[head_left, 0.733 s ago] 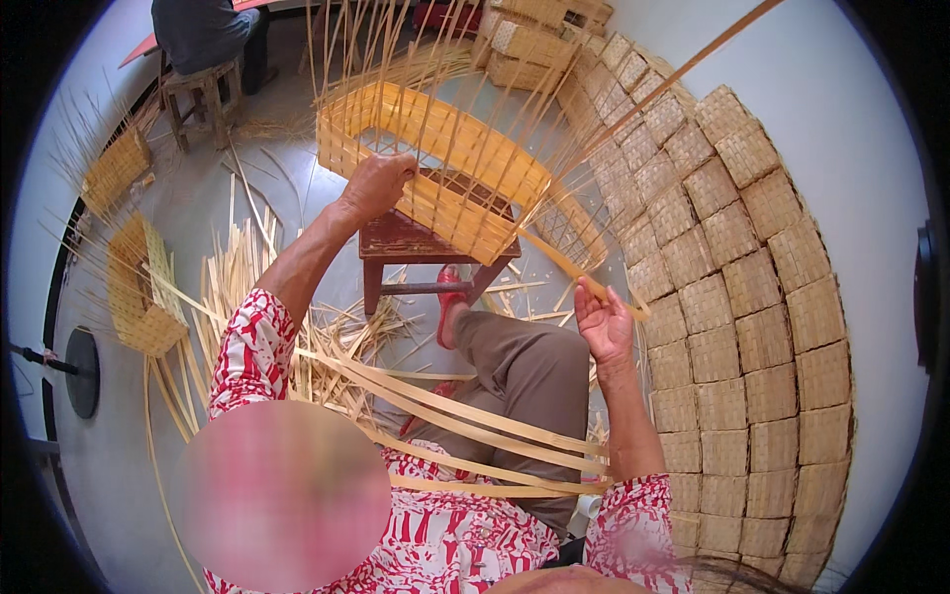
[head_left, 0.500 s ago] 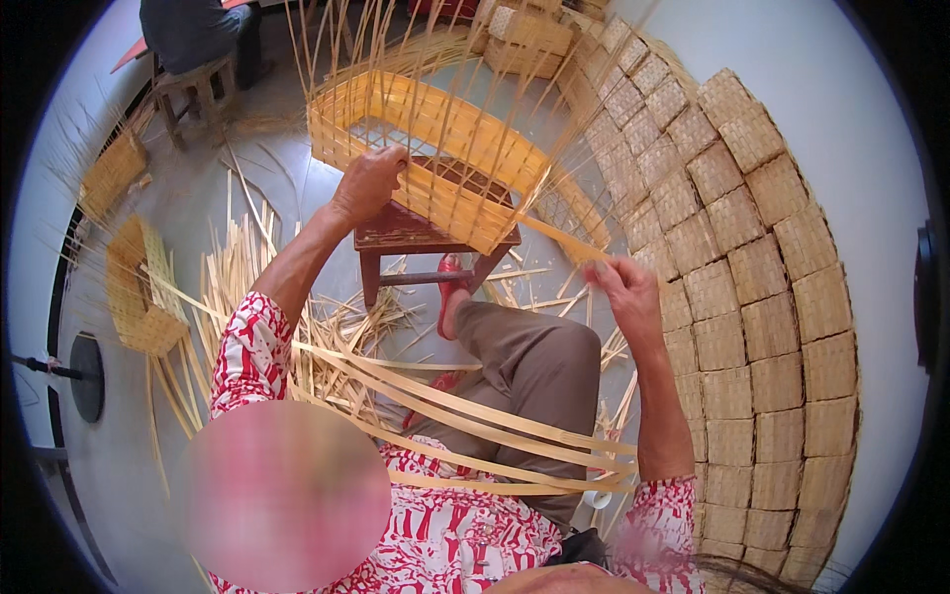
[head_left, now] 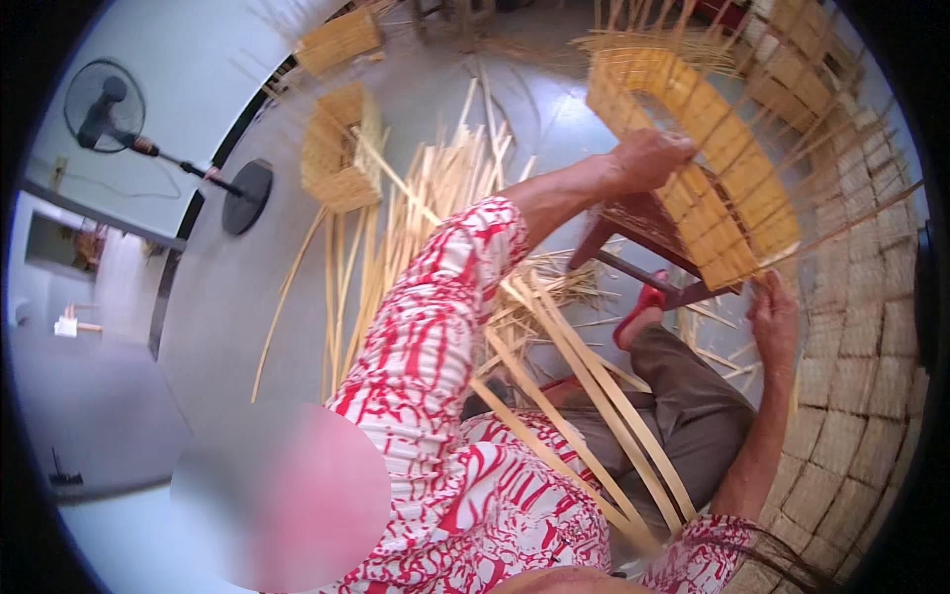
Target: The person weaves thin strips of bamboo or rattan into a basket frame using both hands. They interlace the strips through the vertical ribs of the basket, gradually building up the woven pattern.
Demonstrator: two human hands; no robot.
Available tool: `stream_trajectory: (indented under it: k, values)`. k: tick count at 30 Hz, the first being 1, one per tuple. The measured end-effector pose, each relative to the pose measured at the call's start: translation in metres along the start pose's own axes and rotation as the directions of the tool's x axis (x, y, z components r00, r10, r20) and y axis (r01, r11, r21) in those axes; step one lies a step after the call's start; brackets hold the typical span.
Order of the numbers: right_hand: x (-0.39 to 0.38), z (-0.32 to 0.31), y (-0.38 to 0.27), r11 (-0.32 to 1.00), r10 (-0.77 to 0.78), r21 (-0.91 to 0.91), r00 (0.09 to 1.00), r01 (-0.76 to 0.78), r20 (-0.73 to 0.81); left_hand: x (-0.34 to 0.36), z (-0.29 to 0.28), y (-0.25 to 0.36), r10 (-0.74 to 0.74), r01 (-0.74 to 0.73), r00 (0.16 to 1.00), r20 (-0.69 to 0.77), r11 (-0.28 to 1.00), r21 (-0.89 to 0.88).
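A yellow woven bamboo basket frame (head_left: 752,178), with upright stakes all round, rests on a dark red wooden stool (head_left: 633,218). My left hand (head_left: 648,156) is closed on the near long side of the basket, among the stakes. Below the basket's near right corner, my right hand (head_left: 772,307) has bent fingers at a yellow strip, which is blurred and mostly hidden. Long pale bamboo strips (head_left: 594,376) lie across my lap, over my brown trousers, beside my patterned red and white sleeve.
Loose bamboo strips (head_left: 426,178) spread on the floor. Two part-woven baskets (head_left: 336,28) (head_left: 361,168) stand at the back left, near a black standing fan (head_left: 109,109) and a doorway (head_left: 89,277). Stacked woven baskets (head_left: 861,396) line the right side.
The view has swung left, bringing the fan and doorway in and moving the basket and both hands rightward in the picture. My left hand stays on the basket.
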State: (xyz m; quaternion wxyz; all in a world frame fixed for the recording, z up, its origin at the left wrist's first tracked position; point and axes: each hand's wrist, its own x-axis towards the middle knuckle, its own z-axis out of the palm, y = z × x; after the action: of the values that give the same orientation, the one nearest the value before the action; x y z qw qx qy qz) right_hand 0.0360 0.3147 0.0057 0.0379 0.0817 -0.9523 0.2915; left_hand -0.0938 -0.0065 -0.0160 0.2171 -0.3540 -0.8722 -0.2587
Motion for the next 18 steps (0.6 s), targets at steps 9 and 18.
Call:
stream_trajectory:
  k: [9, 18]
  values:
    - [0.023, -0.003, -0.002, 0.983, 0.076, 0.164, 0.995, -0.087, 0.070, -0.028, 0.000, 0.013, -0.089, 0.091, 0.990, -0.111, 0.996, 0.013]
    - [0.003, 0.011, -0.018, 0.981, 0.020, 0.195, 1.000, -0.016, -0.018, -0.047, 0.018, 0.014, -0.225, 0.207, 0.919, -0.322, 0.974, -0.091]
